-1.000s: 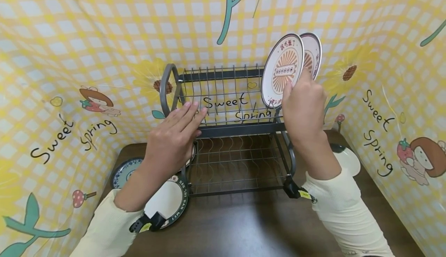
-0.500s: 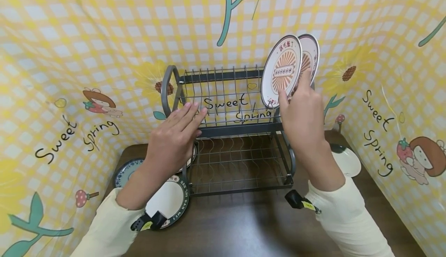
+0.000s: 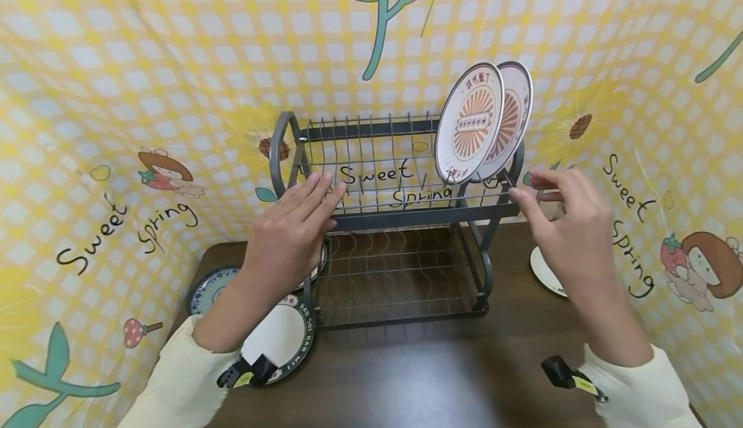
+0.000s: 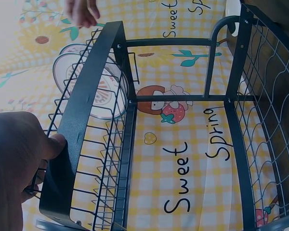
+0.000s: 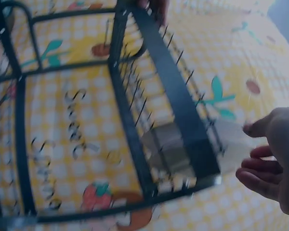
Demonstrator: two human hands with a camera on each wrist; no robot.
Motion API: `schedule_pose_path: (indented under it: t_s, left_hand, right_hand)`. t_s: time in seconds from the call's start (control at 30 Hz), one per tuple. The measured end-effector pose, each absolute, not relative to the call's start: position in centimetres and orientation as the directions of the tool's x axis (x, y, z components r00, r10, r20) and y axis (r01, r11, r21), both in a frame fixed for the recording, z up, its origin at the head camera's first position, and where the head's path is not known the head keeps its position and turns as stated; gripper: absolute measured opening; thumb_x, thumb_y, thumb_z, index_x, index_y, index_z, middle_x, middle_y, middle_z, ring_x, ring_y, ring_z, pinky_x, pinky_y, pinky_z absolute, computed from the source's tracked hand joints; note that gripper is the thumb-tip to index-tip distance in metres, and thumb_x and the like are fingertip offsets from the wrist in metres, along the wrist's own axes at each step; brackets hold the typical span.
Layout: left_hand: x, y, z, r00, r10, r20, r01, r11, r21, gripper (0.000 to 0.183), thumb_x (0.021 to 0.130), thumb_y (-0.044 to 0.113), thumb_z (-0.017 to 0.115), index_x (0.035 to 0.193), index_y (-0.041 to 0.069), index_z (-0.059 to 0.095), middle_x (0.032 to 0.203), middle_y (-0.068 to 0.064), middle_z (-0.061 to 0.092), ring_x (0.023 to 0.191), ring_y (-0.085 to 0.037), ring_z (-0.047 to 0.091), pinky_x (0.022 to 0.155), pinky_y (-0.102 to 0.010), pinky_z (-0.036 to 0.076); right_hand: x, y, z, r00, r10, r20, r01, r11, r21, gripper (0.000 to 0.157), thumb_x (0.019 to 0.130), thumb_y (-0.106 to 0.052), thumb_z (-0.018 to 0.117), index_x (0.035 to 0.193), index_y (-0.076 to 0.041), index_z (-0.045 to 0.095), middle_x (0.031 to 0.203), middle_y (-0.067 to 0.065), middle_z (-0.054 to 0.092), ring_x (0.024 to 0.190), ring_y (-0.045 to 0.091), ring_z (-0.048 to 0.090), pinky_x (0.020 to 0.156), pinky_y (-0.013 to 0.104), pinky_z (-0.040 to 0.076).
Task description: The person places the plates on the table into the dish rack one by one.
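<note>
head view: on-edge plates [image 3: 469, 122] face left along the rack's [image 3: 400, 219] length.

The left hand [image 3: 290, 228] grips the front rail of the rack [image 3: 400, 217] near its left end, fingers [image 3: 310, 189] long and close together over the top, thumb [image 4: 55, 146] pressed against the rail. The left forearm [image 3: 226, 309] slants up and inward from in front of the rack's left side, bare below a pale sleeve [image 3: 174, 383]. The right hand [image 3: 571, 222] hangs just beyond the rack's right end, its fingers loosely bent toward it and the thumb held apart from them. The right forearm [image 3: 618, 318] leans toward the rack from its front right, its pale cuff [image 3: 644, 386] pushed back from the wrist.
</note>
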State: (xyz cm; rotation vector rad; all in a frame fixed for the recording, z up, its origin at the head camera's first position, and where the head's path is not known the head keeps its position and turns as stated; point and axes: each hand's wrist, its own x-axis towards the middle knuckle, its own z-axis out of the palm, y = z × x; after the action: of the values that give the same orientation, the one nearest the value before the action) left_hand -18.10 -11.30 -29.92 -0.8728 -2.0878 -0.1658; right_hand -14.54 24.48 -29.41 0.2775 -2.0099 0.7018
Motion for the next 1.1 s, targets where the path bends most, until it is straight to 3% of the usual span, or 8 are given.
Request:
schedule_pose_path:
  t_s: [0.13,0.27,0.37,0.47,0.8,0.9,0.97,1.1]
  left_hand:
    - [-18.0,-11.4,-29.9,-0.405,0.53,0.746,0.635,0.749,-0.188,0.044,0.092,0.016,0.063,0.136,0.012,0.056,0.134,-0.011,0.057,0.124,-0.026,0.056,0.103,-0.043,0.049]
    - [-18.0,-11.5,-30.0,-0.409,0.53,0.743,0.634,0.75,-0.186,0.045,0.092,0.016,0.063,0.136,0.012,0.055,0.135,-0.011,0.057,0.125,-0.027,0.055,0.104,-0.043,0.048]
    - [-18.0,-11.6,-30.0,-0.413,0.53,0.741,0.634,0.751,-0.184,0.047,0.091,0.016,0.065,0.137,0.012,0.055,0.136,-0.011,0.056,0.126,-0.026,0.054,0.105,-0.043,0.047]
    - [-18.0,-11.6,-30.0,-0.417,0.533,0.736,0.637,0.749,-0.182,0.049,0.09,0.015,0.066,0.138,0.012,0.054,0.136,-0.011,0.056,0.128,-0.026,0.053,0.106,-0.043,0.046]
    - [-17.7,-12.1,-29.9,-0.416,0.54,0.732,0.687,0.714,-0.136,0.055,0.094,0.012,0.058,0.146,0.009,0.04,0.15,-0.013,0.041,0.14,-0.028,0.038,0.117,-0.043,0.032]
    - [-17.1,-12.9,-30.0,-0.401,0.447,0.799,0.702,0.711,-0.046,0.05,0.097,0.011,0.05,0.145,0.004,0.04,0.151,-0.015,0.039,0.141,-0.031,0.036,0.119,-0.045,0.029]
    - [-16.6,-13.6,-30.5,-0.381,0.329,0.864,0.677,0.736,0.018,0.044,0.097,0.012,0.048,0.14,0.001,0.048,0.145,-0.015,0.048,0.135,-0.033,0.044,0.114,-0.046,0.036]
    - [-15.0,-15.7,-32.8,-0.451,0.101,0.887,0.554,0.811,0.189,0.032,0.095,0.011,0.05,0.122,0.0,0.063,0.119,-0.014,0.067,0.103,-0.032,0.063,0.085,-0.044,0.052]
  right_hand:
    - [-14.7,26.4,-30.8,-0.572,-0.045,0.819,-0.466,0.84,-0.279,0.047,0.07,-0.01,0.085,0.115,-0.004,0.069,0.108,0.014,0.069,0.094,0.029,0.066,0.081,0.008,0.043]
    - [-15.1,27.2,-31.6,-0.579,-0.148,0.802,-0.518,0.826,-0.222,0.053,0.069,-0.002,0.083,0.12,-0.008,0.068,0.12,0.008,0.068,0.108,0.03,0.064,0.087,0.006,0.043]
    - [-15.7,27.1,-31.9,-0.552,-0.197,0.811,-0.579,0.79,-0.202,0.049,0.068,0.001,0.082,0.115,-0.005,0.071,0.12,0.007,0.069,0.109,0.029,0.065,0.089,0.001,0.04]
    - [-16.3,26.8,-32.1,-0.521,-0.213,0.827,-0.62,0.76,-0.195,0.04,0.068,0.001,0.081,0.107,-0.002,0.074,0.117,0.009,0.07,0.108,0.028,0.066,0.101,0.007,0.039]
    - [-17.0,26.4,-32.5,-0.477,-0.156,0.865,-0.613,0.765,-0.2,0.029,0.07,-0.001,0.08,0.099,-0.004,0.076,0.111,0.009,0.071,0.106,0.024,0.068,0.092,-0.001,0.04]
    - [-17.0,26.4,-32.5,-0.483,-0.147,0.863,-0.604,0.769,-0.207,0.028,0.071,-0.002,0.079,0.099,-0.004,0.076,0.111,0.009,0.071,0.105,0.023,0.068,0.091,-0.002,0.039]
    - [-17.0,26.3,-32.6,-0.485,-0.142,0.863,-0.6,0.772,-0.211,0.027,0.071,-0.002,0.079,0.099,-0.004,0.076,0.11,0.009,0.071,0.105,0.024,0.068,0.089,-0.003,0.038]
    - [-17.0,26.2,-32.7,-0.475,-0.134,0.87,-0.602,0.77,-0.21,0.027,0.07,-0.001,0.08,0.097,-0.002,0.077,0.108,0.01,0.071,0.104,0.023,0.068,0.091,-0.002,0.04]
